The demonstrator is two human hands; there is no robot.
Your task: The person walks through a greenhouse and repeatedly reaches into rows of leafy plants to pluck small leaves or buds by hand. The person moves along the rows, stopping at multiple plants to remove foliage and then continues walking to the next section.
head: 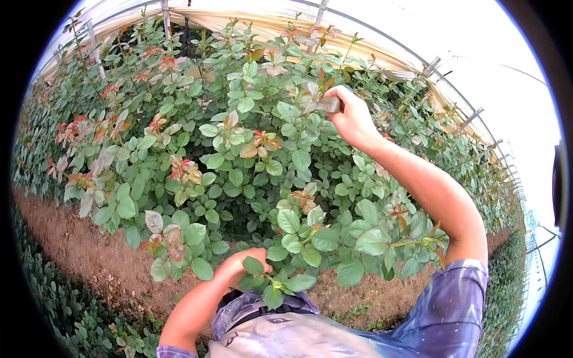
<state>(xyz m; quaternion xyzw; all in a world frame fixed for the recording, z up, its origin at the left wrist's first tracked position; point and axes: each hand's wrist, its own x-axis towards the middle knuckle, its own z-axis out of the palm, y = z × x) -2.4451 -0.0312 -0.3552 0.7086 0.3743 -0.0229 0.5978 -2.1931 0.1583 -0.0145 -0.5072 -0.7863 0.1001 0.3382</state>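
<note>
My right hand (351,117) reaches out to the upper part of a rose bush. Its fingers are closed around the top of a rose shoot (323,91), with a purplish-green leaf (330,104) against the fingers. Low down in front of my waist is my left hand (251,260), its fingers curled among green rose leaves (300,283). One leaf (253,265) covers part of those fingers, so whether they grip a stem is hidden. A small pale-green shoot tip (277,285) shows just below that hand.
Dense rose bushes (237,174) with reddish young leaves (180,168) fill the bed. Bare soil (89,250) runs along the path, with more plants (80,308) behind me. Posts (318,20) and yellowish sheeting (250,22) stand beyond, under a greenhouse cover.
</note>
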